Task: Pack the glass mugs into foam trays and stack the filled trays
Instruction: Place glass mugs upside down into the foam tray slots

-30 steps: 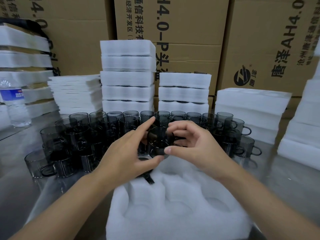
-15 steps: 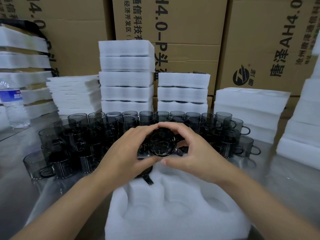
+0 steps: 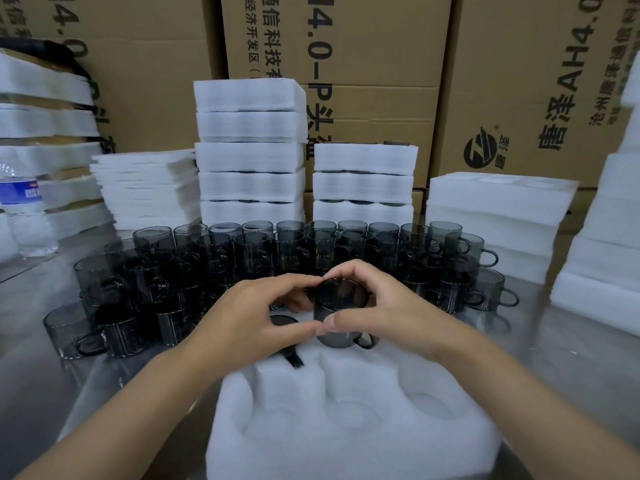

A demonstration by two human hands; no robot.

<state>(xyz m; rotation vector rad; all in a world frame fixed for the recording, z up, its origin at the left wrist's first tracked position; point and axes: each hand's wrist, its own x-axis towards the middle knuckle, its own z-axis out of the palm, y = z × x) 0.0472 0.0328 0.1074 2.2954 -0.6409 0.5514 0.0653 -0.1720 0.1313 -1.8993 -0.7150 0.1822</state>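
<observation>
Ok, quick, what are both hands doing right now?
Left hand: curled round the glass mug, holding it.
Right hand: holding the same glass mug from the other side.

Cardboard boxes [image 3: 346,46], printed with black lettering, are stacked along the back. A water bottle [image 3: 24,216] with a blue label is stood upright at far left on the metal table [image 3: 571,358].

The near foam tray [image 3: 349,441] is showing a white, matt, finely pebbled surface. The glass mugs [image 3: 249,254] are appearing smoke-grey, transparent and glossy. The tabletop [image 3: 571,358] is presenting smooth metal with a dull sheen. The far boxes [image 3: 374,46] are showing matt brown cardboard. The far-left bottle [image 3: 24,216] is appearing as clear plastic.
</observation>
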